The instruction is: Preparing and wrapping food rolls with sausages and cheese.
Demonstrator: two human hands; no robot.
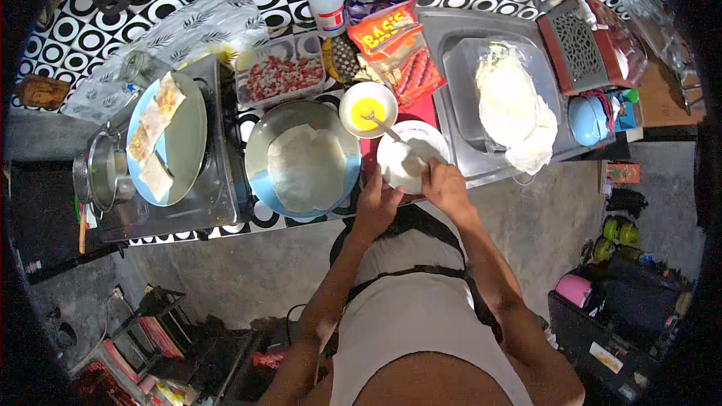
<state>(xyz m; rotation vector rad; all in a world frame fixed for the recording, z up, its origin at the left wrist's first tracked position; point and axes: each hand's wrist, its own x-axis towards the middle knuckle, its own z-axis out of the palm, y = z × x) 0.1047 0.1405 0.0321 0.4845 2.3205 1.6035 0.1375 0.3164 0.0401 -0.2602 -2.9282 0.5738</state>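
My left hand (379, 203) holds the near left rim of a white bowl (440, 144) at the counter's front edge. Over the bowl's near right side is my right hand (445, 183), its fingers closed on what looks like a utensil; most of it is hidden. Pale contents lie in the bowl. Just beyond stands another white bowl (350, 102) with yellow liquid, probably egg, and a metal spoon (383, 126) leaning out over the first bowl. To the left, a round pale wrapper sheet (307, 169) lies on a blue and grey plate (256, 135).
Farther left, an oval plate (192, 141) holds folded filled wrappers. Behind are a plastic tub of diced filling (285, 78), an orange sausage packet (403, 56) and bottles (327, 0). On the right, a stack of pale sheets (510, 101) lies over the sink (431, 28).
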